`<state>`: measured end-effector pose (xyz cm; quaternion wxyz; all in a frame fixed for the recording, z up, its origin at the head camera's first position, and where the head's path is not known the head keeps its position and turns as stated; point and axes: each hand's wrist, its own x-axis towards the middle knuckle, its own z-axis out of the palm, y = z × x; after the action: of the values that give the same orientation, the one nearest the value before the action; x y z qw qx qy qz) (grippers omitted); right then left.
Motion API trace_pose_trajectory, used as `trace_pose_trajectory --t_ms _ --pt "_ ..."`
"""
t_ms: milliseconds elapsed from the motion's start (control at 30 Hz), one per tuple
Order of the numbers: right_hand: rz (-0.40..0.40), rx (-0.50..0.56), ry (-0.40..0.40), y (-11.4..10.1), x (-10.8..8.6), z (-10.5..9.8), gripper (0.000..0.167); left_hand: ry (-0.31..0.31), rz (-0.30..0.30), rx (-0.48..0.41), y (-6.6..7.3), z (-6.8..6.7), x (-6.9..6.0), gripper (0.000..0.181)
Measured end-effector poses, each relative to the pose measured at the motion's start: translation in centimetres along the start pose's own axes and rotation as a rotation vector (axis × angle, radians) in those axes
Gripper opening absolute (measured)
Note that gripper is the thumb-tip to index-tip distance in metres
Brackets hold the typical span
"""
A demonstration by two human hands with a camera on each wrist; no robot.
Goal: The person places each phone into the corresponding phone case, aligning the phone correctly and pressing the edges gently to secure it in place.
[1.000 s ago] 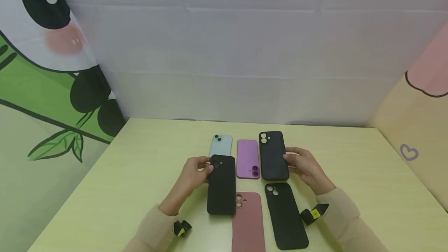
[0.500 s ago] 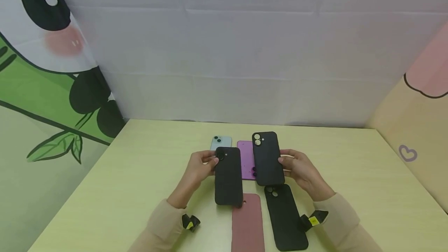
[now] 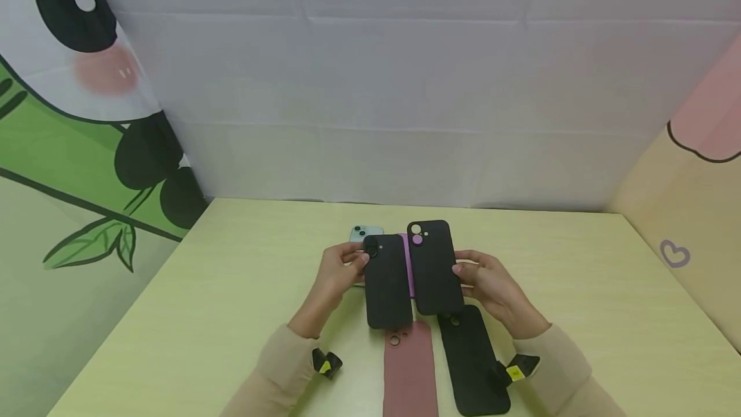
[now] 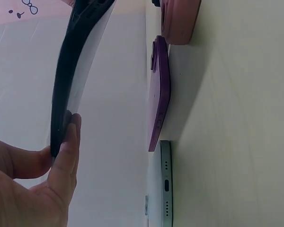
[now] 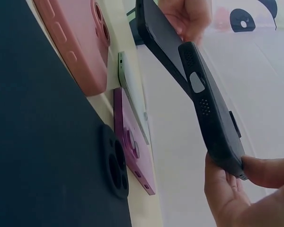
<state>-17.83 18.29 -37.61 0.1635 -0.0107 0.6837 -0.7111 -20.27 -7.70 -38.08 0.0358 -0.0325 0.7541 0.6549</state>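
Observation:
My left hand [image 3: 338, 272] pinches the left edge of a black phone-shaped piece [image 3: 388, 285], with a dark camera area at its top left. A black case [image 3: 437, 269] with camera holes is pinched at its right edge by my right hand [image 3: 492, 282]. Both pieces are raised above the table, side by side. Behind them lie a purple phone [image 4: 160, 94], mostly covered in the head view, and a light blue phone [image 3: 361, 231]. In the right wrist view, the raised case [image 5: 210, 109] overlaps the other black piece [image 5: 163, 40].
A pink case [image 3: 410, 372] lies near the front of the yellow table [image 3: 202, 314]. Right of it, another black case [image 3: 476, 365] lies slanted, its top partly hidden under the raised case. A pale cloth wall [image 3: 370, 82] stands behind the table.
My left hand has moved right and away from me with its black piece. My right hand has brought the black case left, over the purple phone. The two held pieces are closer together.

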Motion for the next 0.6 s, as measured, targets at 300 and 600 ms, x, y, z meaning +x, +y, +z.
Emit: trace_pose_trajectory --t_ms 300,600 --pt "0.004 0.021 -0.037 0.4 0.0 0.7 0.041 -0.014 -0.006 -0.043 0.0 0.7 0.4 0.032" --pt "0.003 0.027 -0.047 0.8 0.2 1.2 0.040 -0.029 -0.015 -0.064 0.1 1.5 0.6 0.032"
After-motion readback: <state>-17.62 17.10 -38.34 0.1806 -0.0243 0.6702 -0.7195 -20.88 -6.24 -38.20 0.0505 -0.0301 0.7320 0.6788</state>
